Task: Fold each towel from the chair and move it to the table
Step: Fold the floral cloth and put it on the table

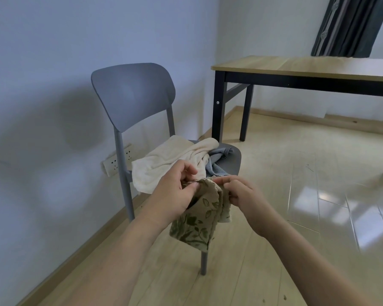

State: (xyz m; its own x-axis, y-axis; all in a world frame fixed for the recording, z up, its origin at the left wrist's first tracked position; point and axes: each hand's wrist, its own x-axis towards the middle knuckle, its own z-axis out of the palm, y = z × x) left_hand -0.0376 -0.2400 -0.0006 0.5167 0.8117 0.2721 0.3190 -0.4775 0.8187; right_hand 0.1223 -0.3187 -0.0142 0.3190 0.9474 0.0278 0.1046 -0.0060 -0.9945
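1. Socket (117,161) sits low on the wall at far left, behind the chair's rear leg; its face carries no writing that can be read.
2. Chair (132,93), grey with a curved back, stands by the wall, its seat holding two loose towels.
3. White towel (164,164) lies crumpled across the seat, one edge drooping over the front-left side.
4. Left hand (175,195) reaches in from the lower left, forearm bare, raised in front of the seat. Its fingers are curled and its thumb presses down on the top edge of the leaf towel (197,219), pinching it.
5. That leaf towel is beige with a dark green leaf print and a frayed hem. It hangs bunched in soft vertical folds between both hands, in the air just in front of the chair seat, clear of the floor.
6. Blue towel (219,160) lies heaped on the right side of the seat, partly under the white one, a striped band showing at its edge.
7. Right hand (243,195) comes from the lower right, forearm bare, fingers curled narrow and gripping the same top edge, close beside the left hand.
8. Table (307,67) stands well apart at upper right, with a pale wood top and black legs.
9. Curtain (352,25), dark grey, hangs behind the table.
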